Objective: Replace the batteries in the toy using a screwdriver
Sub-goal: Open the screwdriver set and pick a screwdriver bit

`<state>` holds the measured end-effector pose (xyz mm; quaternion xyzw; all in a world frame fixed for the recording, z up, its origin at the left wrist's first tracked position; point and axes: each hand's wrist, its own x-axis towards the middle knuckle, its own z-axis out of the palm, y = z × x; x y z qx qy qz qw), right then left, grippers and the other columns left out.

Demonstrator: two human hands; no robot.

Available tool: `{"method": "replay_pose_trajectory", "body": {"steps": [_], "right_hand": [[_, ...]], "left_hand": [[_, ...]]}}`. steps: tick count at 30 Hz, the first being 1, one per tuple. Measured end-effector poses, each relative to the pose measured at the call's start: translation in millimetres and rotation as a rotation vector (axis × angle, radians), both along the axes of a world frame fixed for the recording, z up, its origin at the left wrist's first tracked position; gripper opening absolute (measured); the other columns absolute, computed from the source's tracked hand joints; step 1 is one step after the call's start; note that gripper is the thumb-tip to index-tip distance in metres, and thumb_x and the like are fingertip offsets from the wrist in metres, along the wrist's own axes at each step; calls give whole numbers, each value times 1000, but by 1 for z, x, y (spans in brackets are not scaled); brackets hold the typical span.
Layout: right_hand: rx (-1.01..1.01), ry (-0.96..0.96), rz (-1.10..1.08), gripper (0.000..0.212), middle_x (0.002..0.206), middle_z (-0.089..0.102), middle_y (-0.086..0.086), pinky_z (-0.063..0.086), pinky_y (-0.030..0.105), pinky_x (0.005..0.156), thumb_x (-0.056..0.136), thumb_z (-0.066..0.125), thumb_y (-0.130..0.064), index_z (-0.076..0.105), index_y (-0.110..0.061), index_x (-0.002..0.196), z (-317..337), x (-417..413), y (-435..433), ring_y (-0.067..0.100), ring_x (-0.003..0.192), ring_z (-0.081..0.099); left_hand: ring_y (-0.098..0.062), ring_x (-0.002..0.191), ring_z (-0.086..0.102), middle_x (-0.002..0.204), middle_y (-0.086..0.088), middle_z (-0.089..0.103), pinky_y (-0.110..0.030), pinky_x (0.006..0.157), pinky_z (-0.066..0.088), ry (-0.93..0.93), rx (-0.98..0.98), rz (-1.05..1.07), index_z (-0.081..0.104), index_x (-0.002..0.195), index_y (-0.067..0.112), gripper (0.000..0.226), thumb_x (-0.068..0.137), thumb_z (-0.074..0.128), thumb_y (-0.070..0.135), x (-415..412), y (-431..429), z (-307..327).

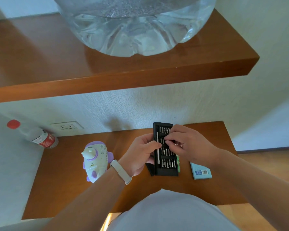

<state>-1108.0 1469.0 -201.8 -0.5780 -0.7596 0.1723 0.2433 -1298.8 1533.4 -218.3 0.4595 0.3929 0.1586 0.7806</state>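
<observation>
While the toy [94,161] lies untouched on the counter [65,189], just left of the left wrist, the work is at the bit case [165,165].

Left hand [140,154]: fingers curled round the case's left edge, thumb over the driver handle in its slot. It steadies the case.

Right hand [187,144]: thumb and fingertips closed in a pinch on a bit [163,140] in the second row from the far end. I cannot tell whether the bit is out of its seat.

The step looks like bit selection. To do it well, brace the case firmly and draw the bit straight out so its neighbours stay seated. Try the tip against the toy's battery-door screw before fitting it to the handle.

Surface: glossy brown wood, set against a pale textured wall. Far left of the left hand are a red-capped bottle [40,137] and a wall socket [67,126]. Just right of the right hand lies a light-blue box [201,171], flat, with its barcode up. Overhead, a wooden shelf [123,77] carries a large clear water jug [135,30].
</observation>
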Motion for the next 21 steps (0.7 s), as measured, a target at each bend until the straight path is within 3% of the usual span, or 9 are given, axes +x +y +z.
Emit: {"method": "replay_pose_trajectory", "body": {"steps": [3,6,10,13,15,18,21], "right_hand": [[-128,37,-45,24,103,58,-10,41,5,69,95,62,-32,73,-17,112,-3,2,4,7,88,57],[-188,43,-57,22,98,54,-16,39,4,72,96,62,-33,73,-20,110,-1,1,7,1,86,53],[-135,3,-7,19,97,55,-9,39,8,70,99,57,-27,71,-17,107,0,-2,5,8,86,54],[-73,-47,21,18,96,59,-1,44,19,70,101,55,-22,69,-12,104,1,-5,4,14,83,56],[-58,-41,-2,16,95,59,0,41,17,69,101,55,-21,67,-11,102,0,-8,4,14,81,56],[-68,71,-109,12,89,54,-9,36,11,66,101,54,-22,63,-15,96,-2,-13,4,5,76,51],[-174,342,-344,13,76,55,-15,41,10,62,100,53,-27,58,-22,88,-5,-15,3,-3,69,53]], "left_hand": [[-34,96,73,106,-18,74,-44,73,62,6,3,-4,67,119,6,25,98,53,3,-2,0,-1],[-33,96,73,107,-18,74,-43,73,62,9,1,-9,67,120,6,26,98,53,4,-5,-1,-2],[-34,99,72,108,-19,74,-45,75,62,2,4,-17,66,121,6,26,99,53,4,-6,-1,-3],[-35,100,72,110,-21,73,-47,78,61,1,7,-18,66,121,5,26,99,53,4,-6,-1,-2],[-35,100,72,110,-21,73,-47,77,61,-2,1,-15,66,121,4,26,98,53,4,-5,-1,-2],[-34,99,72,109,-19,73,-44,75,61,-19,-5,-19,66,121,5,26,98,53,4,-5,0,-2],[-32,101,72,111,-16,74,-42,75,61,-30,0,-18,67,120,8,27,99,52,5,-4,2,-1]]}}
